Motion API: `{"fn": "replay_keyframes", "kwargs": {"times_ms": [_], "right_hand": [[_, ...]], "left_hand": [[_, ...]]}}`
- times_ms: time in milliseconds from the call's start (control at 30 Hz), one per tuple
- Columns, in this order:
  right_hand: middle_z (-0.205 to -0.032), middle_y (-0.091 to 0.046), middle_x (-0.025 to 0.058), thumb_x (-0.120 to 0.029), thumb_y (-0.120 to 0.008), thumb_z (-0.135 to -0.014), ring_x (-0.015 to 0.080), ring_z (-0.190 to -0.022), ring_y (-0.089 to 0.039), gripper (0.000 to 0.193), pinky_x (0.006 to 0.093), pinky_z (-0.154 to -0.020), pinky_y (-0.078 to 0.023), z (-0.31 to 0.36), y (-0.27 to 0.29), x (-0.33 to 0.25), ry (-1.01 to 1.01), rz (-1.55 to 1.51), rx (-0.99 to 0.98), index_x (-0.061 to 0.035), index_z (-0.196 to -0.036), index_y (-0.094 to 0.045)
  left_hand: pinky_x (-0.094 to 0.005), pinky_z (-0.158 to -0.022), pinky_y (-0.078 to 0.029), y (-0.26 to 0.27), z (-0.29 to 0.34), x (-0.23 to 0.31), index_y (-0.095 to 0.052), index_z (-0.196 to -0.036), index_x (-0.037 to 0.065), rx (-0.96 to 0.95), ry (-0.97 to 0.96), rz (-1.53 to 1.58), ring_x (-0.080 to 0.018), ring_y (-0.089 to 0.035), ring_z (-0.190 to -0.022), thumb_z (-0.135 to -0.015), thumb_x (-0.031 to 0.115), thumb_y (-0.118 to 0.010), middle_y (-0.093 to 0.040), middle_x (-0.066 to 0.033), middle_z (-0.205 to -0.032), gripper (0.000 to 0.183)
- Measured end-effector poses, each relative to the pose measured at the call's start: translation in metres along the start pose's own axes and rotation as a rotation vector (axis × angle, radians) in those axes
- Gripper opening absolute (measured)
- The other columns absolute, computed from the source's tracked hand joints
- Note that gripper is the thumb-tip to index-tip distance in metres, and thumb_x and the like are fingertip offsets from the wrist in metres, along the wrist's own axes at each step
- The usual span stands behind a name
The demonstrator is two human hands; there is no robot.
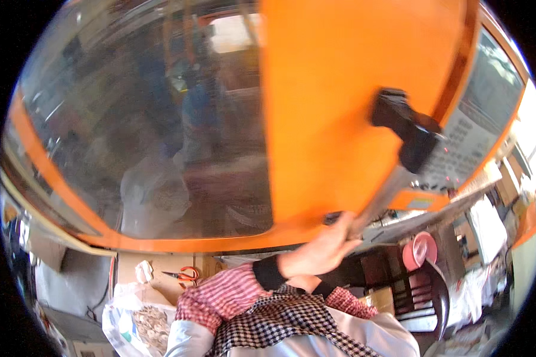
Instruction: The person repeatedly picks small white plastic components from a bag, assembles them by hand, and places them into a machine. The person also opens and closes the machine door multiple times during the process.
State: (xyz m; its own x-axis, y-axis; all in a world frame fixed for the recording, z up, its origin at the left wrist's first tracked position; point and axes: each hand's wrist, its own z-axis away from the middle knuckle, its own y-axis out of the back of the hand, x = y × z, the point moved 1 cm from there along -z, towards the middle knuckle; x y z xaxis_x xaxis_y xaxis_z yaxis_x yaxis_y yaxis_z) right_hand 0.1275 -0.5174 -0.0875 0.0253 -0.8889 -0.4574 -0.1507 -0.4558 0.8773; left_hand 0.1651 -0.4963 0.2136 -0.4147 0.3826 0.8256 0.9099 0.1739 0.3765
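Fingers (338, 225) of one hand (315, 250) wrap tight round a pale wooden handle (382, 199) — the fist is closed on its lower end, knuckles toward the camera. Which hand this is cannot be told with certainty; the forearm comes in from the lower left, in a red-checked sleeve (220, 294) with a black cuff (268, 272). A second black cuff (323, 288) shows just below it, but the hand it belongs to is hidden, so its state cannot be told.

The handle runs up and to the right to a black head (408, 134), which makes the tool a mallet — its head lies against an orange door (321, 113) of a large machine. The door takes up the upper middle of the view. To its left is a wide, dusty window (149, 125) with an orange frame (178, 241); shapes behind the glass are blurred. To the right of the mallet head sits a grey keypad panel (464, 143).

Below the frame, a cardboard surface (161, 265) carries orange-handled scissors (184, 275). A plastic bag (137, 324) with brownish contents lies at the lower left. At the lower right, a dark chair (426, 297) stands near a pink round disc (421, 249). A black-and-white checked cloth (280, 324) covers the person's chest.
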Motion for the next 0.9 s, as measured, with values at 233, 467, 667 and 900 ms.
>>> {"fn": "replay_keyframes", "kwargs": {"times_ms": [233, 467, 667, 900], "right_hand": [[-0.078, -0.062, 0.0132, -0.023, -0.056, -0.084, 0.0325, -0.073, -0.061, 0.020, 0.0427, -0.065, -0.049, 0.005, 0.012, 0.011, -0.038, -0.012, -0.166, -0.0052, -0.091, -0.061], [-0.084, -0.063, 0.0128, -0.021, -0.057, -0.084, 0.0323, -0.076, -0.061, 0.019, 0.0411, -0.066, -0.049, -0.003, 0.020, 0.025, 0.025, -0.032, -0.325, -0.0043, -0.092, -0.061], [-0.089, -0.064, 0.0125, -0.018, -0.058, -0.083, 0.0322, -0.080, -0.061, 0.018, 0.0397, -0.067, -0.049, -0.051, 0.026, -0.013, 0.154, -0.074, -0.406, -0.0035, -0.094, -0.062], [-0.093, -0.063, 0.0136, -0.013, -0.060, -0.082, 0.0320, -0.084, -0.061, 0.017, 0.0370, -0.071, -0.049, -0.130, -0.003, -0.194, 0.587, -0.372, -0.390, -0.0030, -0.095, -0.061]], "left_hand": [[-0.0451, -0.078, -0.041, -0.062, -0.059, -0.004, -0.029, -0.118, -0.005, -0.101, -0.127, 0.201, -0.0434, -0.050, -0.093, -0.088, 0.007, -0.048, -0.047, -0.0300, -0.099, 0.038], [-0.0421, -0.094, -0.036, -0.078, -0.074, -0.017, -0.032, -0.124, -0.002, -0.057, -0.269, 0.332, -0.0348, -0.043, -0.113, -0.086, 0.010, -0.049, -0.043, -0.0229, -0.119, 0.043], [-0.0446, -0.076, -0.044, -0.088, -0.070, -0.002, -0.036, -0.125, 0.001, 0.313, -0.479, -0.497, -0.0360, -0.052, -0.097, -0.088, 0.027, -0.042, -0.047, -0.0245, -0.109, 0.045], [-0.0398, -0.079, -0.047, 0.040, 0.158, 0.006, -0.053, -0.096, 0.001, 0.525, -0.137, -0.553, -0.0345, -0.056, -0.094, -0.080, 0.009, -0.049, -0.057, -0.0184, -0.097, 0.018]]}}
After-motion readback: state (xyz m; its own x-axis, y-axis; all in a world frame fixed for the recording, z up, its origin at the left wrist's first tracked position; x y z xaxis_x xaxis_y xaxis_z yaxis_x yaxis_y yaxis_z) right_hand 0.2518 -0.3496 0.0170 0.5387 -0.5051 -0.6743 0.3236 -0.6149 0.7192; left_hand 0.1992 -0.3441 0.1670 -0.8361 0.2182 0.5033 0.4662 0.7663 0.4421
